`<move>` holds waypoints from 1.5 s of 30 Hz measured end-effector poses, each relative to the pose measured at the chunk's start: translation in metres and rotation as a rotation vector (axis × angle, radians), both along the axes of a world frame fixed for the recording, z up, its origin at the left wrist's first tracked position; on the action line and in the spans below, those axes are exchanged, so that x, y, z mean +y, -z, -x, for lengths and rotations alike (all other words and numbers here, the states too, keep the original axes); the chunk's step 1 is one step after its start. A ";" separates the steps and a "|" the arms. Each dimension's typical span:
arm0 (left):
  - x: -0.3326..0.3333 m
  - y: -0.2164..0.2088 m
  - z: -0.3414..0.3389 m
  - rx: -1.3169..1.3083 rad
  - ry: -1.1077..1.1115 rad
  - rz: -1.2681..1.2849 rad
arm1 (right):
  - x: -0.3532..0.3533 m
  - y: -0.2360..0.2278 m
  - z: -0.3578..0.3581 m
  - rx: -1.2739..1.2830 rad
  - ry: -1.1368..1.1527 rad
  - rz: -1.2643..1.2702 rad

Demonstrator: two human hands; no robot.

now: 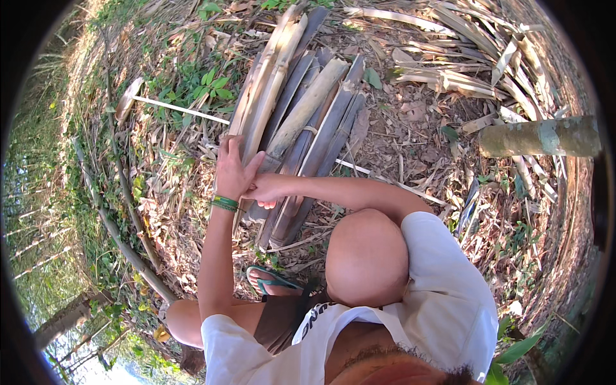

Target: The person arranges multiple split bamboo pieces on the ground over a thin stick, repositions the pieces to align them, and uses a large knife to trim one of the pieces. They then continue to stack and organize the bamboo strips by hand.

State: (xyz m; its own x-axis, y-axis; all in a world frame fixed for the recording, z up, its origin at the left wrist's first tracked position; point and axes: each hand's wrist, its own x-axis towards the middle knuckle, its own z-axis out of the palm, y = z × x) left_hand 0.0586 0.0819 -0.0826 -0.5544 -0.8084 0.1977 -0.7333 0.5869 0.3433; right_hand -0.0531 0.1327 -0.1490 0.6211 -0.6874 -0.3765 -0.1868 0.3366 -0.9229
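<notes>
A bundle of split bamboo pieces (314, 144), pale and grey-brown, lies lengthwise on the ground before me. My left hand (234, 170), with green bands at the wrist, rests against the left side of the bundle near its close end, thumb spread from the fingers. Reaching across from the right, my right hand (264, 188) touches the base of the left hand, its fingers curled. Whatever those fingers hold, if anything, is hidden. A thin white strip (183, 110) runs crosswise under the bundle and comes out on the right.
More split bamboo (449, 80) lies heaped at the far right. A tree trunk (539, 138) juts in at the right, and a long branch (122, 234) lies on the left. Dry leaves and green plants (212, 83) cover the ground. My sandalled foot (269, 282) stands near the bundle.
</notes>
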 end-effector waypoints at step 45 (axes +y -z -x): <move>0.037 -0.014 0.116 0.121 0.189 0.146 | 0.063 0.056 0.552 0.684 2.233 -0.211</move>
